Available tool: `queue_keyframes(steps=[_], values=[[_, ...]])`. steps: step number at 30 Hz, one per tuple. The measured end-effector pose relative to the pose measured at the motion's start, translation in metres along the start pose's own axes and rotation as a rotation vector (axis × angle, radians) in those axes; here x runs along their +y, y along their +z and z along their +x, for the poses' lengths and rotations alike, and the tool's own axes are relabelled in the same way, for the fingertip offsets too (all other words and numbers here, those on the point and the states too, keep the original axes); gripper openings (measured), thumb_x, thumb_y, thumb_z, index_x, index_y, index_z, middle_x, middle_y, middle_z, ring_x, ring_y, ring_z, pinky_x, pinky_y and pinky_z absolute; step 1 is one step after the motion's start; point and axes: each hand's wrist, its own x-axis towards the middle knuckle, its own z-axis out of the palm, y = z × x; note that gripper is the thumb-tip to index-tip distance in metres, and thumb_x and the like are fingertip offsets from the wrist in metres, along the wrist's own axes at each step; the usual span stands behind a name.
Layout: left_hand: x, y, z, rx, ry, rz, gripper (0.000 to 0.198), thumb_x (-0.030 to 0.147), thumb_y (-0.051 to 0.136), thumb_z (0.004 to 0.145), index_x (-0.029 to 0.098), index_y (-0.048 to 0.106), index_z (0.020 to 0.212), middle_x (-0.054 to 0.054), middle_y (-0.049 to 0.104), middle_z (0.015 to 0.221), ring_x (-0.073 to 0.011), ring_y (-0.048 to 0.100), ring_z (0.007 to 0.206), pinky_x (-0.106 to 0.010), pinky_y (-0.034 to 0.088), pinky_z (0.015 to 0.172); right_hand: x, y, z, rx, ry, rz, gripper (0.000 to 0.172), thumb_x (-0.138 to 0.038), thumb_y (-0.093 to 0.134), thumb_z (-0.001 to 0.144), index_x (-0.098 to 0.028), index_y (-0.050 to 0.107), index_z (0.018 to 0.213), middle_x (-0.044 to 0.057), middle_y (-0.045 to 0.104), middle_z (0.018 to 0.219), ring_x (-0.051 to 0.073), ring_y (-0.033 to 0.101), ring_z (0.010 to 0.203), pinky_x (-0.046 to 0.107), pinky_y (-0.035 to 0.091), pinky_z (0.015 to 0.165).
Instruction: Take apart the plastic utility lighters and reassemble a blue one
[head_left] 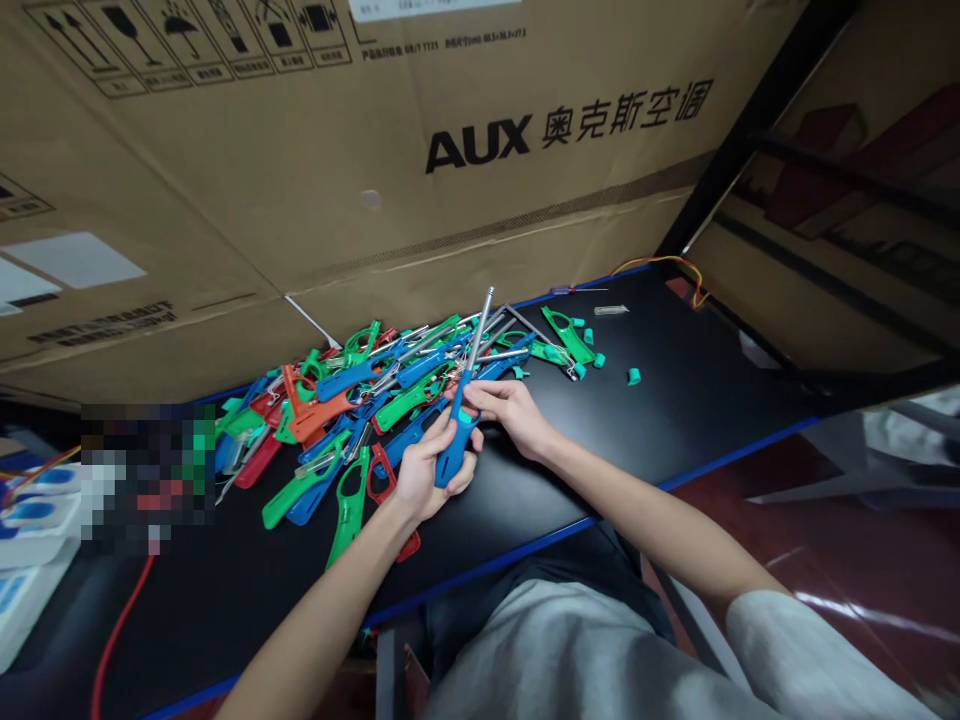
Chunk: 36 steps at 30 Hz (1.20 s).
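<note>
A blue lighter (451, 452) with a long metal tube and a teal trigger is held upright, slightly tilted, over the black table. My left hand (429, 470) is wrapped round its blue handle. At the neck of the handle, the fingers of my right hand (511, 412) are pinched on the same lighter. Behind and to the left lies a heap of green, blue, red and orange plastic handle parts (349, 375), mixed with metal tubes. Small teal pieces (634, 376) lie to the right of the heap.
The black table (600, 430) has a blue edge. Large cardboard boxes (337, 150) stand behind it. A screwdriver (562, 291) and a clear piece (611, 310) lie at the back. A red cable (124, 620) and a white device (37, 580) are at the left.
</note>
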Motion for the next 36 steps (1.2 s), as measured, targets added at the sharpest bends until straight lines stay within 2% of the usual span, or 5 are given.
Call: queue_keyframes(steps=[12,22,26,31,36], values=[[0.011,-0.001,-0.006,-0.015,-0.043,-0.044,0.029,0.042,0.044,0.098,0.021,0.055,0.114,-0.002,0.064,0.081,-0.0057,0.042,0.032,-0.017,0.03,0.032,-0.007,-0.006,0.001,0.027,-0.006,-0.065,0.061,-0.066,0.08,0.074,-0.014,0.078,0.105,0.01,0.074,0.099,0.019,0.071,0.086,0.029,0.061,0.075],[0.055,-0.01,-0.028,0.155,0.332,0.044,0.028,0.035,0.062,0.087,0.019,0.06,0.11,-0.003,0.067,0.084,-0.0074,0.05,0.042,-0.018,0.038,0.037,-0.052,-0.077,0.008,0.465,-0.3,-0.141,0.049,-0.055,0.076,0.081,-0.017,0.07,0.111,0.011,0.074,0.106,0.018,0.073,0.083,0.027,0.061,0.071],[0.065,-0.019,-0.043,0.384,0.58,0.34,0.034,0.041,0.071,0.082,0.018,0.065,0.106,-0.002,0.069,0.079,-0.0103,0.054,0.041,-0.021,0.041,0.036,-0.061,-0.111,0.008,0.612,-0.375,-0.201,0.044,-0.051,0.076,0.079,-0.016,0.07,0.105,0.008,0.073,0.095,0.015,0.071,0.075,0.025,0.059,0.065],[0.04,-0.014,-0.069,0.609,0.66,0.915,0.032,0.036,0.083,0.076,0.021,0.076,0.104,-0.003,0.073,0.078,-0.0157,0.064,0.059,-0.026,0.055,0.057,-0.068,-0.14,0.006,0.705,-0.48,-0.306,0.047,-0.052,0.076,0.075,-0.014,0.071,0.102,0.006,0.069,0.084,0.011,0.065,0.065,0.021,0.052,0.057],[-0.001,-0.001,-0.074,0.355,0.622,1.422,0.029,0.031,0.072,0.087,0.029,0.076,0.115,-0.008,0.075,0.102,-0.0241,0.07,0.089,-0.03,0.055,0.079,-0.08,-0.163,0.014,0.656,-0.484,-0.529,0.049,-0.054,0.07,0.078,-0.013,0.071,0.105,0.007,0.069,0.084,0.012,0.063,0.065,0.022,0.05,0.056]])
